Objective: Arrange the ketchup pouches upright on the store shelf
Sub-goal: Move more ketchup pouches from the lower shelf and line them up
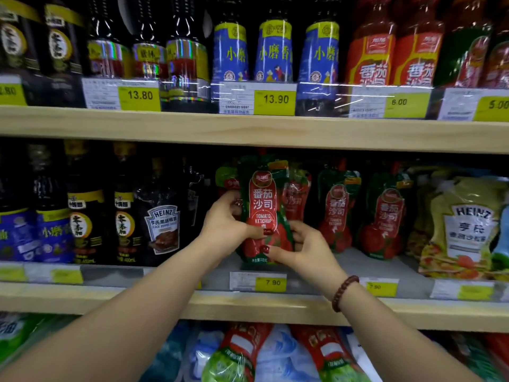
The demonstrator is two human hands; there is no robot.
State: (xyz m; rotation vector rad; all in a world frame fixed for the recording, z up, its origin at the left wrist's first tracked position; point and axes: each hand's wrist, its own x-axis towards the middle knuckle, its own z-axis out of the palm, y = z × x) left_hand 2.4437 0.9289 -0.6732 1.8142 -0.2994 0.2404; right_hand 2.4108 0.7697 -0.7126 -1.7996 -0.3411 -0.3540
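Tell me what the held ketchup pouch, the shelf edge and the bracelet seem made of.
Ketchup pouch: glossy flexible plastic film, likely; it shows glare and creases.
Shelf edge: pale wood or wood-look laminate; faint grain.
Bracelet: dark reddish beads, perhaps wood.

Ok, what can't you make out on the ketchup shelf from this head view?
Head view only:
- the held ketchup pouch: lower sides covered by the left hand and right hand; whether its base rests on the shelf, cannot tell.
- the pouch behind it: mostly hidden by the held pouch; upright or leaning unclear.
- the bottom-shelf packs: blurred, cut off by the lower edge.
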